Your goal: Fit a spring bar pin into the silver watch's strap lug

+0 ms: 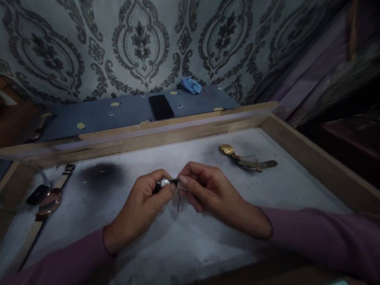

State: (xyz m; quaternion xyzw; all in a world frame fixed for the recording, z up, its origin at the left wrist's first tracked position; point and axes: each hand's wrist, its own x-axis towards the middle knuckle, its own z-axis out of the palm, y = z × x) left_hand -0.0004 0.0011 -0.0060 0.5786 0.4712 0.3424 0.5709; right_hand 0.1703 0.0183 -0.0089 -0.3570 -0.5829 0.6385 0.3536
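Note:
Near the middle of a wood-framed tray, my left hand point(143, 200) is closed round a small wristwatch point(164, 183) with a silvery case, its face partly covered by the thumb. My right hand point(209, 189) pinches at the watch's right side. Between its thumb and fingers shows a small pale flat piece point(182, 187), whose kind I cannot make out. A thin dark strip point(178, 202) hangs just below the fingertips. Both hands are close together over the tray's whitish floor.
The tray's wooden rim point(176, 139) runs behind my hands. A gold-coloured watch point(227, 149) with a strap lies right. To the left are a rose-gold watch point(50, 203) and a black square-faced piece point(38, 194). Beyond the rim lie a phone point(160, 106) and a blue cloth point(191, 85).

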